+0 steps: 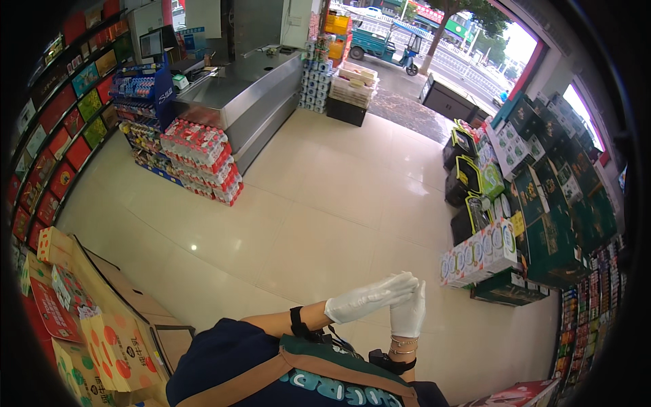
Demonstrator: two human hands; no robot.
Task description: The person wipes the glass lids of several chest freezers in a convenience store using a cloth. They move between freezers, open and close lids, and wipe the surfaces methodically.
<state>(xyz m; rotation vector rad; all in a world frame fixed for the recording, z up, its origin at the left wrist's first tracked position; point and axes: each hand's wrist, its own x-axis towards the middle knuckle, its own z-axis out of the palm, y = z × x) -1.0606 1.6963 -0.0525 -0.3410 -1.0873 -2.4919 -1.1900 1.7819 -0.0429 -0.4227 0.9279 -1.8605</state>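
Observation:
Both of my hands wear white gloves and meet in front of my body, low in the head view. My left hand [369,298] reaches in from the left, its fingers stretched out straight and lying against the other glove. Upright beside it stands my right hand [408,315], fingers extended and partly covered by the left fingertips. Nothing shows between the two gloves, though the palms themselves are hidden. A black strap [298,321] circles my left wrist; my right wrist carries a black band [392,363] and thin bracelets [404,346].
Pale floor tiles [319,197] spread ahead toward an open doorway. A metal counter [237,88] with stacked red-and-white bottle packs [200,163] stands to the left. Dark green cartons [549,237] and white boxes [480,252] line the right. Yellow gift boxes [122,349] sit near left.

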